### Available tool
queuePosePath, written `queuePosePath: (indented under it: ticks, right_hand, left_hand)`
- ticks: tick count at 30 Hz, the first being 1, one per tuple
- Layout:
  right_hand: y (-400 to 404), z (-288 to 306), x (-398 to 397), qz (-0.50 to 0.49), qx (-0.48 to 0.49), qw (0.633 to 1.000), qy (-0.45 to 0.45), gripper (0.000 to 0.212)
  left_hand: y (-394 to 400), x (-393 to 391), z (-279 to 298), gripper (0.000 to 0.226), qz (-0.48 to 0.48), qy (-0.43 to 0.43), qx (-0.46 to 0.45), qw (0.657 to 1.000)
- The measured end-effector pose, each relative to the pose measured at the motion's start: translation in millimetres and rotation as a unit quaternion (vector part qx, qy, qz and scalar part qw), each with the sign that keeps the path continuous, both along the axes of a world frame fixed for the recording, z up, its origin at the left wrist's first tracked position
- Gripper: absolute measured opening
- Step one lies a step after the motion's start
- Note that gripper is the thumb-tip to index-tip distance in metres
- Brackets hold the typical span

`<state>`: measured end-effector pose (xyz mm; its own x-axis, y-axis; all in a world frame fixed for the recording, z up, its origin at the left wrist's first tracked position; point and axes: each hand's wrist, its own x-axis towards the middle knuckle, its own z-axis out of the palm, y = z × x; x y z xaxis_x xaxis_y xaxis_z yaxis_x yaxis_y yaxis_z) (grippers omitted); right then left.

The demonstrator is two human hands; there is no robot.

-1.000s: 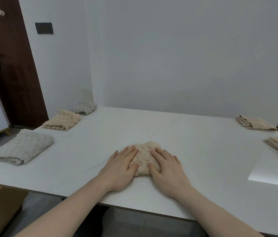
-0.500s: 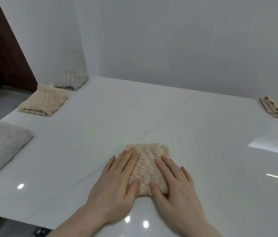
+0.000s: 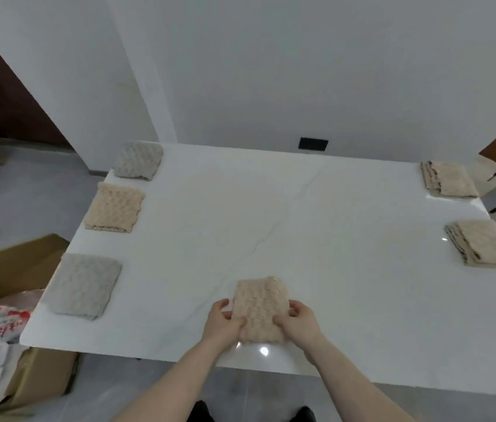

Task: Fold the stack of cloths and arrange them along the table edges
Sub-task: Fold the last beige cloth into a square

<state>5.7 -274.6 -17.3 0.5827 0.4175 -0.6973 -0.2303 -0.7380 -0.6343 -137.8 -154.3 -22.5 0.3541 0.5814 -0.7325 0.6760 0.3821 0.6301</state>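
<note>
A folded beige cloth (image 3: 260, 309) with a bumpy weave sits near the worktop's (image 3: 301, 226) front edge, gripped at its near corners by the left hand (image 3: 224, 325) and right hand (image 3: 301, 322). Down the left edge lie three folded flat: a grey cloth (image 3: 83, 286) nearest, a beige one (image 3: 114, 207) in the middle, another grey one (image 3: 138, 160) at the far corner. Along the right edge rest two folded beige cloths, one far (image 3: 449, 183) and one nearer (image 3: 481, 242), well apart.

A plain home room: white marble-look table (image 3: 301, 208), dark wooden door (image 3: 3, 95), cardboard boxes (image 3: 6, 269).
</note>
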Motion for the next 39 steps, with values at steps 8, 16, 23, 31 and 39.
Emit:
queuePosePath:
  ticks: [8, 16, 23, 31, 39]
  right_hand:
    - [-23.9, 75.6, -9.9, -0.05, 0.093, 0.993, 0.056, 0.021]
    - [-34.4, 103.5, 26.1, -0.013, 0.14, 0.987, 0.078, 0.026]
    - [-41.4, 116.8, 56.0, -0.046, 0.127, 0.99, 0.041, 0.025]
    - [-76.2, 110.8, 79.3, -0.085, 0.096, 0.992, 0.017, 0.023]
    - [-133.1, 112.8, 123.0, -0.048, 0.104, 0.993, 0.011, 0.025]
  left_hand:
    - [0.4, -6.0, 84.3, 0.023, -0.032, -0.024, 0.02, 0.999]
    - [-16.7, 27.6, 121.1, 0.026, 0.0, -0.065, 0.026, 0.998]
    - [-15.9, 67.9, 129.7, 0.033, -0.053, -0.068, 0.031, 0.996]
    - [-40.2, 106.5, 115.5, 0.036, -0.121, -0.049, 0.027, 0.991]
    - [-102.5, 141.4, 121.8, 0.038, -0.098, -0.054, 0.063, 0.992]
